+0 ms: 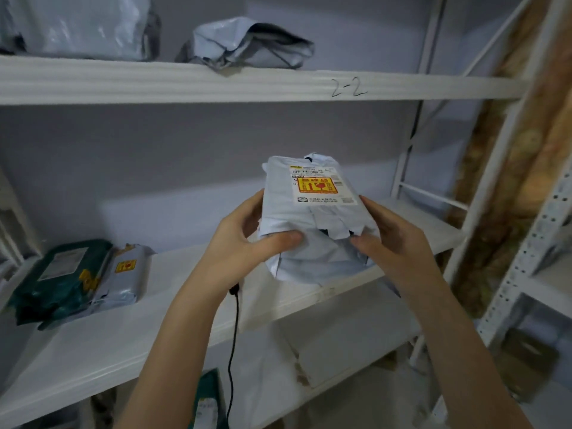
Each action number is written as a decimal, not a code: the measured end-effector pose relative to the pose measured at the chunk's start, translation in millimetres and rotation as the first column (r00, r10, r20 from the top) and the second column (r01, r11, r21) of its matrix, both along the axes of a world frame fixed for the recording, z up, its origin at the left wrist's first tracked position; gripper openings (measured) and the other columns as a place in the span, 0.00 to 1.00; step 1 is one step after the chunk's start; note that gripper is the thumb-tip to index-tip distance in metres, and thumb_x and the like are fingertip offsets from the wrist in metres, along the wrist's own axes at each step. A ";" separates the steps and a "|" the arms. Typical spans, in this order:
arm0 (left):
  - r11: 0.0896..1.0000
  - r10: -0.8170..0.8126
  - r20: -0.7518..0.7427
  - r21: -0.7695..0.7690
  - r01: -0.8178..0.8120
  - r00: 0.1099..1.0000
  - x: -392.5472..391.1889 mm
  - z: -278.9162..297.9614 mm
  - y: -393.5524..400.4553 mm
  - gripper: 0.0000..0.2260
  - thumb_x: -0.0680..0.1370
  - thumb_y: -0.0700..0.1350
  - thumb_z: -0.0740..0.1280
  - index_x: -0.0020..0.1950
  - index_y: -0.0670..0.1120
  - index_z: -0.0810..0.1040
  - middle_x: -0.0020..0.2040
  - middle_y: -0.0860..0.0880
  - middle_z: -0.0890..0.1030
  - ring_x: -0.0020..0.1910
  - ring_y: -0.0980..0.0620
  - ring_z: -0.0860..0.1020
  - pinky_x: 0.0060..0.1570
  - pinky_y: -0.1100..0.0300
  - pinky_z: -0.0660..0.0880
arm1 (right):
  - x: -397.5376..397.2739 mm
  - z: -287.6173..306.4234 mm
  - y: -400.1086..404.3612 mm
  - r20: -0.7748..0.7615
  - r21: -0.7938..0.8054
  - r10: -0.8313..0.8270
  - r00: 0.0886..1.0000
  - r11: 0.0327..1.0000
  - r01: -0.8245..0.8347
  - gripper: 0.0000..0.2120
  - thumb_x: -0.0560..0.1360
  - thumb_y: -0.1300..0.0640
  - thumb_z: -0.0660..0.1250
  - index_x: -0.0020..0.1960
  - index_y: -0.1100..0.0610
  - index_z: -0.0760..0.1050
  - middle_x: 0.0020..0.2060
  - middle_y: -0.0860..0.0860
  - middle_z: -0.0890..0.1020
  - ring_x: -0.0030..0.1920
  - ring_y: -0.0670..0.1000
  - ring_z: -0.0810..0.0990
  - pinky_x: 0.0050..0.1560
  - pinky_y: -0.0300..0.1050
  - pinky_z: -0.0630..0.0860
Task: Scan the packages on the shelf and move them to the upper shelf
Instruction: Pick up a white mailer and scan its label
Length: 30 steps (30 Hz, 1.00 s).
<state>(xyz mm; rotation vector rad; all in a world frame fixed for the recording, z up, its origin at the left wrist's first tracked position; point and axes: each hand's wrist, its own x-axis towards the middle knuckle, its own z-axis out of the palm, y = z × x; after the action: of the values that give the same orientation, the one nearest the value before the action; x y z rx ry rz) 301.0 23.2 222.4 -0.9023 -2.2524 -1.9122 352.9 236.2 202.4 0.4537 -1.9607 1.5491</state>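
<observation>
Both hands hold one pale grey mailer package [312, 218] above the front of the middle shelf [130, 329]: the left hand [244, 239] grips its left side with the thumb laid across the front, and the right hand [393, 239] clasps its right side, thumb pressed on the lower front. That package stands tilted between the hands, its white label with a yellow-and-red sticker [317, 185] facing up towards the camera. White metal shelving fills the room against a plain grey wall. On the middle shelf, well to the left of the hands, a dark green package [58, 280] lies touching a smaller grey package [123, 280]. The upper shelf [247, 85], marked "2-2" on its front edge, carries a crumpled grey bag [250, 41] and a larger one [77, 23] at far left. A black cable [233, 335] hangs below the left wrist
</observation>
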 end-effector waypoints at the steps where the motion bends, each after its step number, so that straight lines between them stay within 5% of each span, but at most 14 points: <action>1: 1.000 -0.019 -0.008 -0.003 0.019 1.000 2.1 5.5 12.0 0.33 0.62 0.53 0.74 0.67 0.55 0.72 0.59 0.59 0.81 0.59 0.59 0.78 0.62 0.49 0.74 | 4.2 3.9 10.6 -0.022 0.003 -0.033 0.999 0.999 0.033 0.18 0.68 0.53 0.68 0.56 0.40 0.71 0.46 0.26 0.80 0.50 0.30 0.78 0.43 0.23 0.73; 7: 0.998 -0.033 -0.063 -0.059 0.029 0.997 13.9 39.4 90.7 0.30 0.63 0.53 0.75 0.64 0.56 0.75 0.58 0.58 0.81 0.58 0.60 0.78 0.60 0.54 0.76 | 26.3 31.8 90.1 -0.113 0.048 -0.092 0.989 0.994 0.097 0.21 0.73 0.66 0.67 0.55 0.41 0.74 0.45 0.27 0.81 0.49 0.30 0.79 0.44 0.23 0.73; 12: 1.000 0.017 -0.114 0.020 -0.015 0.993 17.6 72.4 148.0 0.34 0.61 0.55 0.76 0.66 0.52 0.74 0.61 0.53 0.79 0.59 0.56 0.79 0.58 0.55 0.77 | 30.3 74.5 145.0 -0.207 0.052 -0.084 0.975 0.994 0.097 0.17 0.69 0.59 0.71 0.51 0.39 0.77 0.42 0.29 0.82 0.46 0.31 0.80 0.42 0.24 0.73; 20: 0.972 0.128 -0.283 0.225 -0.064 0.951 6.6 114.1 198.5 0.17 0.70 0.45 0.74 0.58 0.51 0.79 0.51 0.57 0.84 0.50 0.61 0.82 0.45 0.70 0.76 | -14.3 128.1 190.5 -0.263 0.042 0.051 0.964 0.998 -0.041 0.17 0.73 0.65 0.67 0.54 0.45 0.75 0.37 0.31 0.83 0.43 0.32 0.80 0.43 0.25 0.73; 22: 0.962 0.198 -0.317 0.242 -0.123 0.927 -3.0 121.2 205.0 0.16 0.72 0.47 0.73 0.59 0.51 0.79 0.51 0.58 0.84 0.50 0.63 0.81 0.44 0.71 0.76 | -31.8 139.9 194.3 -0.270 0.034 0.071 0.960 0.997 -0.064 0.10 0.72 0.61 0.66 0.48 0.49 0.79 0.36 0.34 0.84 0.41 0.33 0.80 0.42 0.26 0.74; 27: 0.932 0.363 -0.399 0.143 -0.334 0.842 -38.9 135.2 209.4 0.18 0.72 0.54 0.70 0.60 0.52 0.77 0.52 0.60 0.82 0.50 0.65 0.80 0.49 0.65 0.77 | -80.3 159.3 191.7 -0.269 0.043 0.079 0.960 0.997 -0.070 0.16 0.71 0.57 0.63 0.34 0.40 0.83 0.32 0.35 0.83 0.38 0.33 0.79 0.39 0.26 0.72; 30: 0.834 0.485 -0.543 0.052 -0.549 0.685 -62.9 138.0 207.4 0.20 0.73 0.59 0.67 0.60 0.51 0.76 0.51 0.59 0.81 0.51 0.61 0.78 0.45 0.68 0.73 | -114.1 161.8 186.9 -0.274 0.048 0.086 0.958 0.996 -0.076 0.16 0.74 0.59 0.62 0.35 0.42 0.82 0.32 0.35 0.82 0.37 0.32 0.79 0.37 0.24 0.71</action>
<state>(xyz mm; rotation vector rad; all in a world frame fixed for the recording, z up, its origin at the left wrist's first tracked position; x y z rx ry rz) 238.1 230.6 360.4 -0.6003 -1.9831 -1.1112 238.8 423.0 364.1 0.7329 -1.7758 1.4144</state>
